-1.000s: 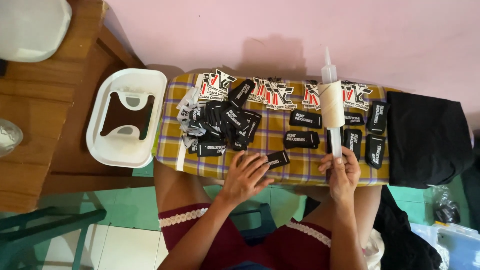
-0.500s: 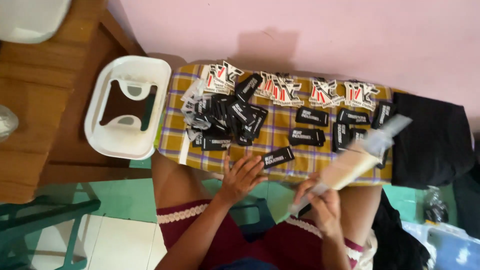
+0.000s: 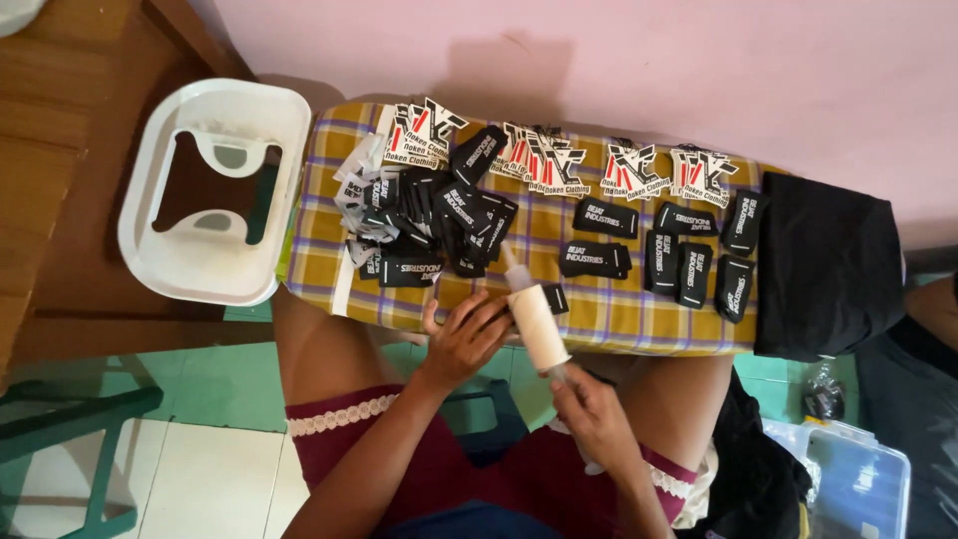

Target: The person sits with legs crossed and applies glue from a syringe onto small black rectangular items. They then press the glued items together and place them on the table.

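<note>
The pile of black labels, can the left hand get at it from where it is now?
Probably yes. The left hand lies on the checked cloth just below the pile of black labels, with nothing between them. The roller, held by the right hand, sits off to its side.

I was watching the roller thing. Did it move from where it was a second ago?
Yes. The lint roller was upright at the right end of the plaid cloth; now it lies near the cloth's middle, beside the left hand.

One head-worn camera looks steeply down, close above the checkered board (image 3: 619, 319).
</note>
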